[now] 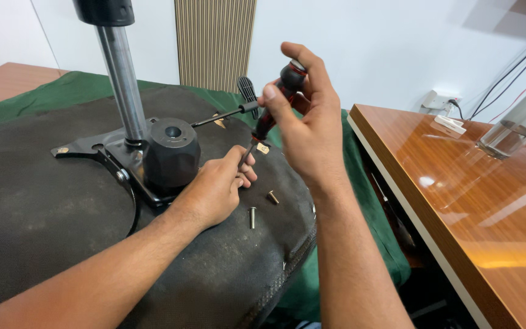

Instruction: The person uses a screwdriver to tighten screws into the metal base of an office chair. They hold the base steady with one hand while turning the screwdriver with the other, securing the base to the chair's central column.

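Observation:
My right hand (302,116) grips a red and black screwdriver (270,113) by its handle, tilted with the tip pointing down-left. My left hand (217,186) rests on the black underside of a chair seat (44,213), its fingertips pinching the screwdriver's shaft near the tip. Just left of that hand sits the black chair mechanism (168,152) with a metal column (123,79) rising from it and a thin lever (223,114) sticking out to the right. Two loose bolts (252,216) (273,197) lie on the seat near my left hand.
The seat lies on a green cloth (372,213). A glossy wooden table (476,195) stands at the right, with a metal tube (518,122) and a wall socket with cables (442,100) behind it. A ribbed panel (214,42) stands against the white wall.

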